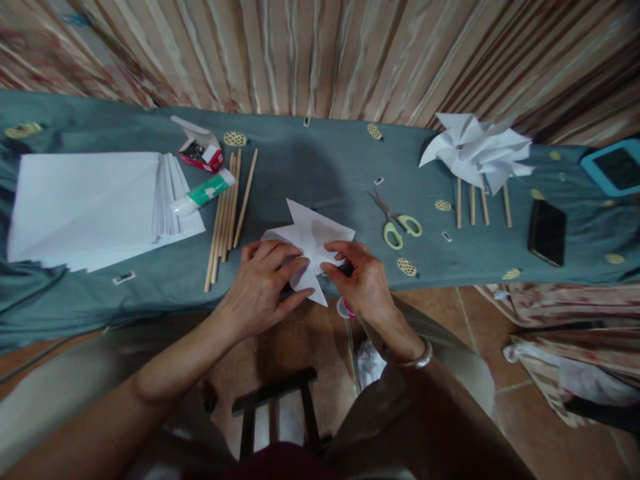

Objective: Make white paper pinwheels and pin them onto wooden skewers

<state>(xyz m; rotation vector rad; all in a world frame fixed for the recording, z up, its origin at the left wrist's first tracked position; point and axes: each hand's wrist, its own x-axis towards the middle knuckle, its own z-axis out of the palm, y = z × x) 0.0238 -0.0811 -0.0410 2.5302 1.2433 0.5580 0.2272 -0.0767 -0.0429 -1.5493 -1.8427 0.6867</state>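
A white paper pinwheel shape [310, 237], partly folded, lies at the near edge of the blue-grey table cloth [310, 167]. My left hand [263, 287] rests on its left side, fingers pressed down on a folded flap. My right hand [363, 277] pinches the paper's right side between thumb and fingers; a bangle sits on that wrist. Something pink and white [344, 309] peeks out below my right hand.
A stack of white paper [95, 203] lies at left, with a glue tube [203, 192], a small red box [203, 152] and wooden sticks [225, 213]. Green-handled scissors [397, 223], finished pinwheels [475, 157] on sticks, a black phone [547, 232] and a blue-cased tablet [615, 167] lie at right. A stool [280, 407] stands below.
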